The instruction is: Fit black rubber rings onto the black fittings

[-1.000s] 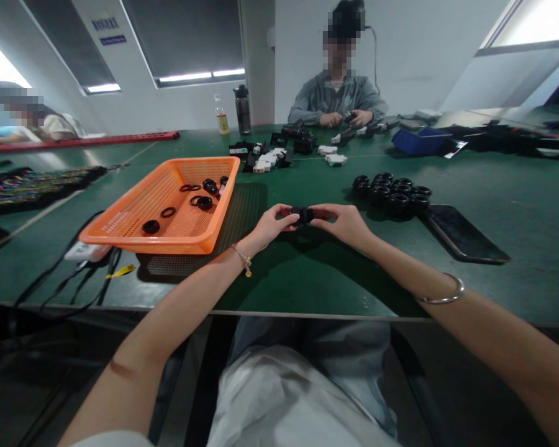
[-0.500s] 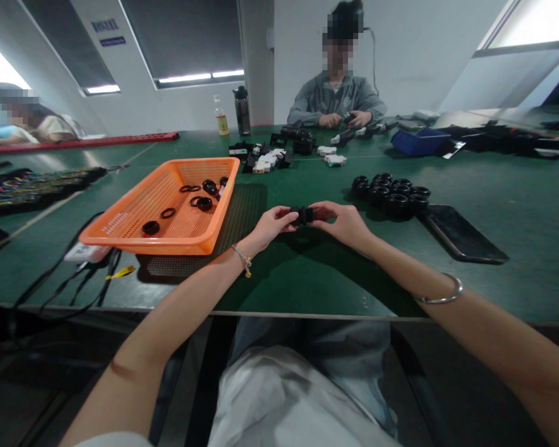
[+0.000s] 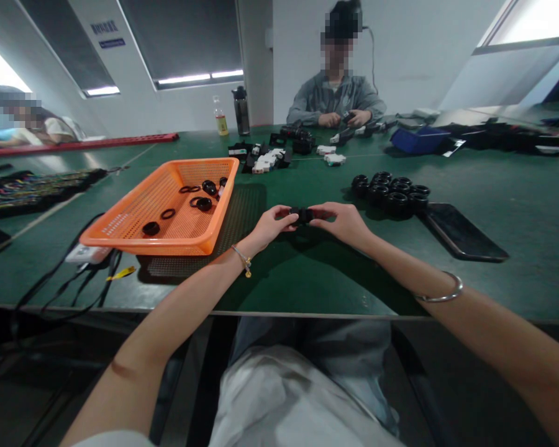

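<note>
Between my two hands is a small black ribbed cylindrical part [image 3: 302,216], held sideways just above the green table [image 3: 279,279]. My left hand [image 3: 274,225] pinches its left end between thumb and fingers. The fingertips of my right hand [image 3: 338,220] grip its right end. Its exact kind is too small and dark to make out. Several black round ring-shaped parts [image 3: 397,203] stand grouped to the right of my right hand. On the left, an orange basket [image 3: 209,239] contains loose black rings [image 3: 168,213] and short black cylinders [image 3: 151,228].
A dark phone [image 3: 466,233] lies right of the grouped parts. White and black pieces [image 3: 266,161], a bottle [image 3: 220,118] and a dark flask [image 3: 241,112] are farther back. Cables [image 3: 81,279] trail over the left front edge. Across the table sits a co-worker [image 3: 335,99]; a blue bin [image 3: 419,140] is nearby.
My hands keep their hold on the black part, whose two ends appear slightly closer together. The rest of the table looks the same.
</note>
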